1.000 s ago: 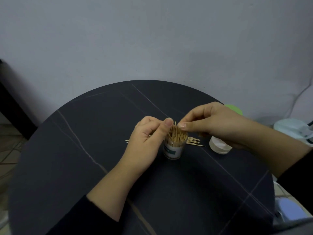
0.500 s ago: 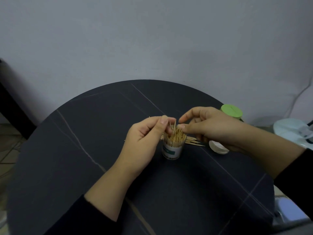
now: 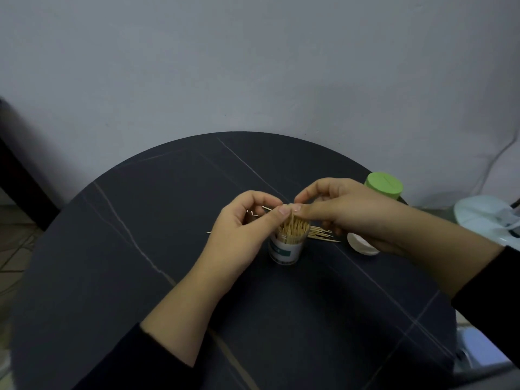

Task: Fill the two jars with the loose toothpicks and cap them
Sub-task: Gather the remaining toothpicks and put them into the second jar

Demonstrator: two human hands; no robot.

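Left hand point(image 3: 242, 229), fingers curled, pinches a toothpick point(image 3: 266, 208) above the open jar point(image 3: 285, 249), which is packed with upright sticks. Right hand point(image 3: 346, 212) curls at their tips; whether it grips any is unclear. Loose toothpicks point(image 3: 320, 235) lie behind the jar, a white cap point(image 3: 361, 244) beside them. A green-capped jar point(image 3: 384, 185) stands beyond.

A matt dark veined round tabletop point(image 3: 140, 249); pale wooden toothpicks point(image 3: 292, 228) in a clear, paper-labelled plastic jar point(image 3: 285, 250); beside the jar, a smooth white plastic cap point(image 3: 361, 244).

Grey wall point(image 3: 253, 57), round dark table point(image 3: 140, 249)
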